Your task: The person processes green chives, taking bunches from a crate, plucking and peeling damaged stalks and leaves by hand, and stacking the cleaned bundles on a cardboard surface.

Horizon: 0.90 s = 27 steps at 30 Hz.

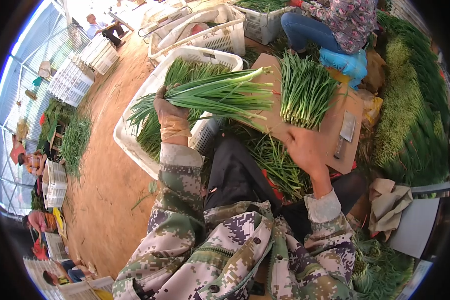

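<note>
My left hand (172, 115), in a worn, thin glove, is wrapped round a bunch of long green stalks (220, 94) with pale ends to the right. The bunch lies level above a white crate (135, 152) holding more greens. My bare right hand (305, 149) is at the near edge of a brown board (347, 102), below the cut ends of a second pile of stalks (307, 92). Its fingertips are partly hidden, so I cannot make out whether they hold anything. A cleaver (345, 131) lies on the board to the right.
Loose greens (277, 160) lie between my legs. White crates (220, 39) stand beyond. A co-worker in a flowered top (342, 22) sits at the upper right beside a blue bag (345, 65). Long heaps of greens (402, 100) line the right side. Other people sit far left.
</note>
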Tool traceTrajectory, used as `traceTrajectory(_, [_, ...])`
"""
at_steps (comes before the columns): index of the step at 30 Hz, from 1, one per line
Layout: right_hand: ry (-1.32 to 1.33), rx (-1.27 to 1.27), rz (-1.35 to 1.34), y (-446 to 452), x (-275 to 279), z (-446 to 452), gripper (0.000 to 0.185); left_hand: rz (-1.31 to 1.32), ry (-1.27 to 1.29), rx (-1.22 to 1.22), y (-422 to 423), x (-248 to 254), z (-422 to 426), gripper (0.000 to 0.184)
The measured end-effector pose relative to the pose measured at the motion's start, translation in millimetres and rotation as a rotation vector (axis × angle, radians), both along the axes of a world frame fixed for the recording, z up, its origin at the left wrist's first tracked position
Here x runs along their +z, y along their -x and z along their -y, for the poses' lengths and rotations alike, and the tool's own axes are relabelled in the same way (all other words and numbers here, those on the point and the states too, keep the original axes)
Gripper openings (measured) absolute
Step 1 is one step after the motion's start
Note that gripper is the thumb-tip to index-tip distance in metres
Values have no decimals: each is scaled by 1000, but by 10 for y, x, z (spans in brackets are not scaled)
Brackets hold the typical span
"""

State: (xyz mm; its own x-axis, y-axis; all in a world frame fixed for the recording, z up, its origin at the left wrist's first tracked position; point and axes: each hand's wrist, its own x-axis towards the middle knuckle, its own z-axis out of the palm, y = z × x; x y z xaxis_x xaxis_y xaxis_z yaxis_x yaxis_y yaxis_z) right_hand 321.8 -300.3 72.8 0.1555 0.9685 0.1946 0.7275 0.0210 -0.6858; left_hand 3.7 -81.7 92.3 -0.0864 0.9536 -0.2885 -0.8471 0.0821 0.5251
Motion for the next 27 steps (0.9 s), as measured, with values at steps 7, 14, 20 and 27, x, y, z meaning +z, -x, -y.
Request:
traceTrajectory(7, [-4, 260, -155, 224, 227, 111, 23, -36, -15, -8, -32, 135, 62, 30])
traceTrajectory(14, [-479, 25, -471, 193, 787, -232, 25, 140, -166, -158, 20, 5, 20, 29])
traceTrajectory(20, [-258, 336, -850, 390, 527, -684, 26, 198, -122, -141, -177, 97, 45, 21])
traceTrajectory(27, [-339, 220, -407, 285, 539, -426, 18, 258, -157, -292, -134, -41, -77, 16])
